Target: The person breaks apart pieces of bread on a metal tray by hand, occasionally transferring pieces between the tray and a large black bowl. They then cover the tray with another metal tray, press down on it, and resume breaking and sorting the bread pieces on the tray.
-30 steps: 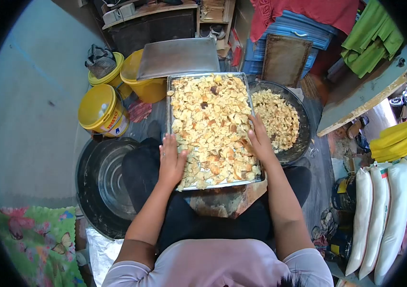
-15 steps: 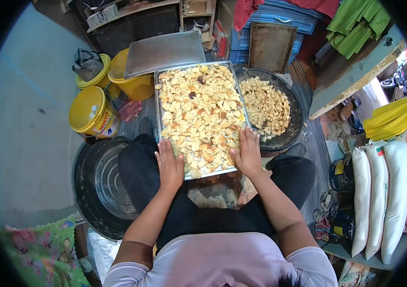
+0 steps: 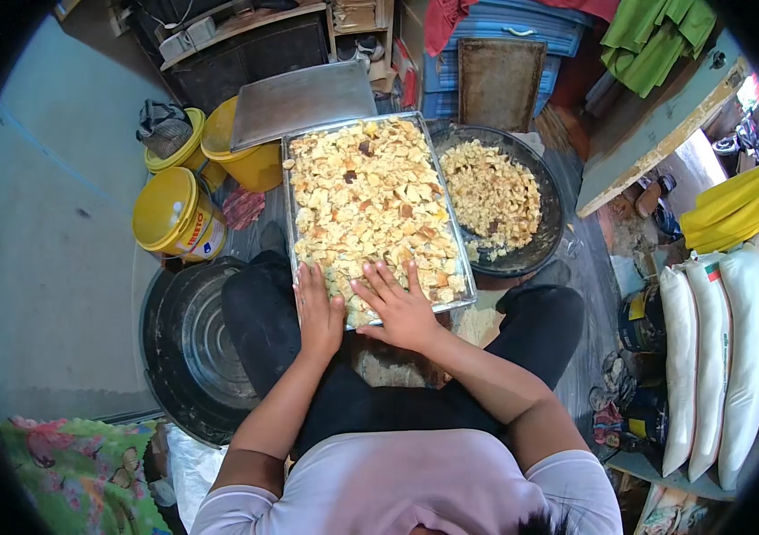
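A rectangular metal baking tray (image 3: 471, 283) lies before me, covered in a layer of broken, pale yellow-brown pieces that look like torn bread (image 3: 370, 196). My left hand (image 3: 317, 312) rests along the tray's near left corner, fingers stretched out against the pieces and the rim. Flat on the pieces at the near edge lies my right hand (image 3: 400, 308), its fingers spread. Right of the tray, partly behind it, a round black pan (image 3: 560, 214) holds smaller crumbled pieces (image 3: 491, 196).
An upturned-looking metal tray (image 3: 303, 102) leans on yellow buckets (image 3: 168, 214) at the left. A large black basin (image 3: 205, 343) sits by my left leg. White filled sacks (image 3: 709, 366) stand at the right, below a door edge (image 3: 664, 134). A dark tray (image 3: 501, 85) leans behind.
My right hand has moved left from the tray's right edge onto the pieces near the front. My left hand stays at the near left corner. The tray has turned slightly.
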Available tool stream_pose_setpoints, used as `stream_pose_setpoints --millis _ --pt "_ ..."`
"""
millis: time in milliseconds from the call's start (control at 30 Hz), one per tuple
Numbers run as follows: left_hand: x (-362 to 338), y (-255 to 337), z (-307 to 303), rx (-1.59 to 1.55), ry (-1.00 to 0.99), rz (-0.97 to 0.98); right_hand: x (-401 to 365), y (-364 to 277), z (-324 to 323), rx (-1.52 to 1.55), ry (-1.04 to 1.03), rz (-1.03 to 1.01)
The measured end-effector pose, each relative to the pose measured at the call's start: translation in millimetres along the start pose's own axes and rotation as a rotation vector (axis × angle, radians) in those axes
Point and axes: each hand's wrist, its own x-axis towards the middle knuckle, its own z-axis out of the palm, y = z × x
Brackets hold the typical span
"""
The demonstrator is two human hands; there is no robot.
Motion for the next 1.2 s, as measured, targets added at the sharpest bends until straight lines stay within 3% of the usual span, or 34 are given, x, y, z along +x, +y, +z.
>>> stream_pose_setpoints --millis 367,567,633,733,867,933,1067,1167,1200 --pt "-3 2 -8 0.045 -0.031 0.006 6 7 -20 0.084 0.028 0.025" --pt "8 -4 -28 0.023 -0.014 0.015 -16 58 -40 -0.009 0.064 0.284" --pt "29 -10 -39 -0.037 0.002 -0.006 -19 71 -44 0.035 0.136 0.388" --pt "81 -33 -48 -0.063 0.023 0.001 -14 81 -48 0.125 0.167 0.391" --pt "168 -72 -49 -0.283 0.094 -0.111 2 78 -55 0.141 0.173 0.334" --pt "200 -87 -39 -0.545 0.138 -0.26 8 76 -61 0.137 0.169 0.321" --pt "250 -128 -35 -0.535 0.21 -0.269 11 91 -73 0.123 0.096 0.34" --pt "290 -195 -31 -0.661 0.227 -0.607 12 114 -69 0.185 0.198 0.368" --pt "299 -210 -32 -0.657 0.242 -0.621 15 118 -66 0.23 0.227 0.403"
